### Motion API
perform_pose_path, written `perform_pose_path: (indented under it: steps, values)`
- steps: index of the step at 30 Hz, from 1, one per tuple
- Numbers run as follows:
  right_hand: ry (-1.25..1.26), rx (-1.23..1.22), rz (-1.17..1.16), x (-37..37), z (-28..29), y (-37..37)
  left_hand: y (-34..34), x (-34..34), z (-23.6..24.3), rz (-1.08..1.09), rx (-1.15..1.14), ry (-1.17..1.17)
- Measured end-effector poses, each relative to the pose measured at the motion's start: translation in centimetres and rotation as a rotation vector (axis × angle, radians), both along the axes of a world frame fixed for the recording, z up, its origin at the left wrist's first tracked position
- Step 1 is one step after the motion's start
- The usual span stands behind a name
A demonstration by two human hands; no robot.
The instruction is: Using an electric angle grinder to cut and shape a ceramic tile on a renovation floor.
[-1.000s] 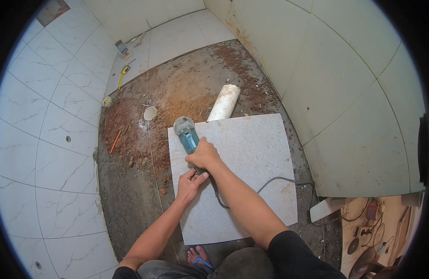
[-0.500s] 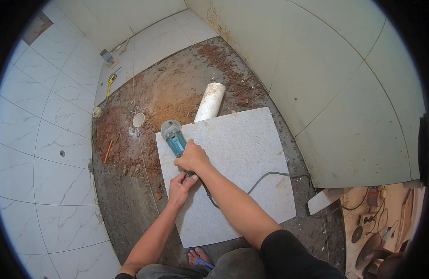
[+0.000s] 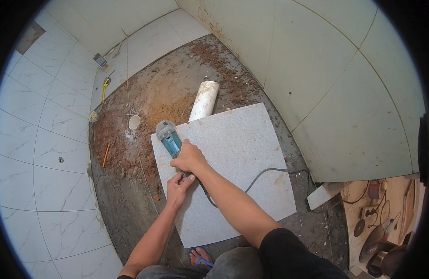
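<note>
Right hand (image 3: 190, 157) wrapped around blue angle grinder (image 3: 169, 138) at grey tile (image 3: 242, 153) left edge, left hand (image 3: 177, 187) grip closed on grinder's rear, white pipe (image 3: 204, 100) beyond tile

Grinder (image 3: 169, 137) on tile's (image 3: 242, 153) left edge; pipe (image 3: 204, 100) behind; pencil (image 3: 105, 155), perhaps, lies left

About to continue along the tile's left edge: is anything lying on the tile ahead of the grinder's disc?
Nothing visible does. The angle grinder sits at the grey tile corner; the white pipe lies beyond the far edge, and the cord trails behind the right hand.
</note>
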State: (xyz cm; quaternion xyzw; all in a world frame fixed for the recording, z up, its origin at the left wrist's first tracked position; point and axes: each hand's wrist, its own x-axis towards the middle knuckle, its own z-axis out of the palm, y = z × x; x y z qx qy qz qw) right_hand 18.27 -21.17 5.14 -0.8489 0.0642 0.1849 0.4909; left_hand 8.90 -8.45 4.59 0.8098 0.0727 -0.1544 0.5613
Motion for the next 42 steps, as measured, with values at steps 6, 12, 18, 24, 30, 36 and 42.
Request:
perform_pose_path:
  steps: [6,12,18,24,30,36,42]
  values:
    - [-0.009,0.004,-0.021,-0.2,0.1,0.1,0.0,0.0,0.0,0.005,-0.011,0.006]
    - [-0.016,0.017,-0.031,-0.1,-0.3,0.1,0.0,0.0,-0.3,0.004,-0.026,-0.002]
    - [0.095,0.025,0.006,0.1,0.3,-0.1,0.1,0.0,-0.5,0.035,-0.061,-0.003]
    - [0.091,0.040,0.001,0.2,0.2,-0.1,0.5,0.1,-0.9,-0.007,-0.014,-0.014]
    - [0.084,0.041,0.002,0.3,-0.1,0.1,0.4,0.2,-0.3,-0.029,0.002,-0.004]
    - [0.093,0.047,0.005,0.3,-0.2,0.0,0.1,0.1,-0.4,-0.001,-0.040,-0.008]
    - [0.081,0.040,0.009,0.3,0.0,-0.1,0.1,0.1,0.0,-0.019,-0.002,-0.011]
